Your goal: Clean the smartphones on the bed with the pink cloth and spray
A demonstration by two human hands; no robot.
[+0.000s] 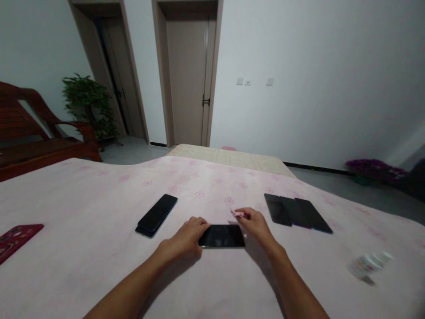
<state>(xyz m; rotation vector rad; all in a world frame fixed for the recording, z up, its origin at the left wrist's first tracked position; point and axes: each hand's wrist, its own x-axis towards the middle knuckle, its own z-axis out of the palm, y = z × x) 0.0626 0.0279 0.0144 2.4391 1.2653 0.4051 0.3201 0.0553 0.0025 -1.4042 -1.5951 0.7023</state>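
A black phone (223,236) lies flat and sideways on the pink flowered cloth, its dark screen up. My left hand (190,235) grips its left end, thumb at the near edge and fingers at the far edge. Pinched in the fingers of my right hand (257,227) is a small crumpled pink cloth (237,214), held just above the phone's far right corner. To the left, two dark phones (158,213) are stacked one on the other. Three dark phones (296,212) overlap in a row at the right.
A white bottle (367,265), blurred, is at the right of the bed-like covered surface (99,212). A red phone or case (18,239) lies at the far left. Beyond stand a wooden bench (43,128), a leafy plant (88,104) and a closed door (187,79).
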